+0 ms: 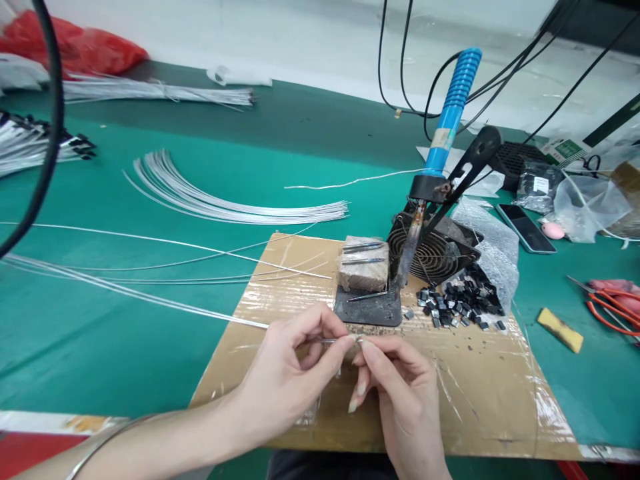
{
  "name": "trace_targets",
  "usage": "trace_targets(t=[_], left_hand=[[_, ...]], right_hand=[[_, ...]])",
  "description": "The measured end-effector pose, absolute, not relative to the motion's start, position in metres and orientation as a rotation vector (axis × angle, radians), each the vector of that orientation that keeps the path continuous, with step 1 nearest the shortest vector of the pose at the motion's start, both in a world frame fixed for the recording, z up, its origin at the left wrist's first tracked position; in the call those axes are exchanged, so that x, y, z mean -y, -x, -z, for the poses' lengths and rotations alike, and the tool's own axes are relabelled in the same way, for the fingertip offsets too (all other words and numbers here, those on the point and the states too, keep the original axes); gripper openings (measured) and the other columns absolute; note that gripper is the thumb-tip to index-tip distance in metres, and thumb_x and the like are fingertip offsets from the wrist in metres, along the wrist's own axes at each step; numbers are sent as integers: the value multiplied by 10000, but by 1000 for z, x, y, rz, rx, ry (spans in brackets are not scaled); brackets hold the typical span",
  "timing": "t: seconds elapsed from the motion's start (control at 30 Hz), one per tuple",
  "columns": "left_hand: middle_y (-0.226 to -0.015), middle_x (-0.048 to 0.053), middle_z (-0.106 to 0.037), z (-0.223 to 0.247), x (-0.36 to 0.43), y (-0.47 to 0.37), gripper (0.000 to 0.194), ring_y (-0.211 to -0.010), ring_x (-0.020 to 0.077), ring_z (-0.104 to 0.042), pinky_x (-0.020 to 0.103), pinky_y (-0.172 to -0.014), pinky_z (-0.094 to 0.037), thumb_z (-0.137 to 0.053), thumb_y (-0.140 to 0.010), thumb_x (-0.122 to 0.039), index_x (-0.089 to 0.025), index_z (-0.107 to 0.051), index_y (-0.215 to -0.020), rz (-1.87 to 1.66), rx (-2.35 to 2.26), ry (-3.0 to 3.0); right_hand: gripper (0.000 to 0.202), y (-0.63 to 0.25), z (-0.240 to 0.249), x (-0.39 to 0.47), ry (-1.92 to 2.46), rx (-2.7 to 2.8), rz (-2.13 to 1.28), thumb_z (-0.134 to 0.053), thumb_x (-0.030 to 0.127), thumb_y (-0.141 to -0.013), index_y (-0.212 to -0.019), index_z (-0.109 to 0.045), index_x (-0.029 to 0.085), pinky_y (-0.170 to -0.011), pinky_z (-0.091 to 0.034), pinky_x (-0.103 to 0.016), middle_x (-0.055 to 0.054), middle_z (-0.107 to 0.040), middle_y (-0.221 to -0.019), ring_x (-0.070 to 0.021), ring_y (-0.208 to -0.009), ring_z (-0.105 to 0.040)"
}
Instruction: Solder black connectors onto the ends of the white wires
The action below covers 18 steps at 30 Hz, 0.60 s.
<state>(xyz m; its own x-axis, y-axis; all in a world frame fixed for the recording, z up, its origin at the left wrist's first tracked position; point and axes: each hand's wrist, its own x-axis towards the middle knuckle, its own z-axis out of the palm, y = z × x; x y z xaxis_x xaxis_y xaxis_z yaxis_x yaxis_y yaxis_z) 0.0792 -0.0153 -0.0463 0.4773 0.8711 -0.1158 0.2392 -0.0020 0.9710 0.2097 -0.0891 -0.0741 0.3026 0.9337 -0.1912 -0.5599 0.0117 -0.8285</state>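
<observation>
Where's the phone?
In the head view, the phone lies toward the right, on the green table, between the clear plastic and a round pink thing.

Red plastic (pixel 80 50) lies far left, a phone (pixel 526 229) beside a pink ball (pixel 553 231).

Left-hand grip (pixel 295 360) and right-hand grip (pixel 403 380) pinch close together at lower centre; left forearm (pixel 195 433) slants from lower left.

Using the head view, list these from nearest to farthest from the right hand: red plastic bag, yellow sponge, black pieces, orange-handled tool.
1. Black pieces: heaped beyond and to the right of the right hand.
2. Yellow sponge: farther right.
3. Orange-handled tool: at the right edge.
4. Red plastic bag: far left, at the back.
</observation>
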Motion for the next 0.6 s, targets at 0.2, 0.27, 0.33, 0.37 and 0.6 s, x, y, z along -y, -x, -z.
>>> trace_targets(t=[0.2,0.27,0.33,0.37,0.6], left_hand=[[-636,-3,-579,47,15,-77,244,-541,114,-486,212,-483,-385,-650,-889,-379,-186,-615,-743,-682,-983,-1552],[-654,7,-602,46,16,-75,233,-539,115,-506,209,-477,-400,-675,-878,-364,-185,-627,-737,-697,-978,-1568],[-666,12,-617,47,16,-74,223,-535,116,-519,207,-470,-408,-688,-872,-354,-187,-636,-735,-708,-977,-1580],[-668,13,-621,47,16,-74,219,-534,116,-523,207,-468,-412,-690,-872,-351,-187,-640,-734,-712,-978,-1586],[-661,12,-628,50,16,-75,224,-527,115,-532,200,-459,-418,-694,-877,-350,-187,-652,-729,-740,-995,-1591]], right_hand=[[163,-218,72,89,961,457,-1328,-853,336,-839,-780,-820,188,-451,-568,-135,17,-702,-604,-61,-432,-615],[175,-223,70,88,980,478,-1388,-857,336,-836,-766,-817,181,-463,-576,-141,13,-703,-616,-60,-448,-612],[181,-229,69,87,998,501,-1431,-856,342,-839,-772,-817,177,-475,-586,-148,9,-709,-631,-61,-463,-613],[184,-231,69,87,1001,511,-1442,-855,343,-839,-774,-816,176,-477,-587,-149,8,-711,-635,-61,-466,-613],[178,-231,70,90,984,539,-1447,-824,355,-879,-818,-822,188,-491,-583,-138,14,-707,-620,-59,-461,-629]])
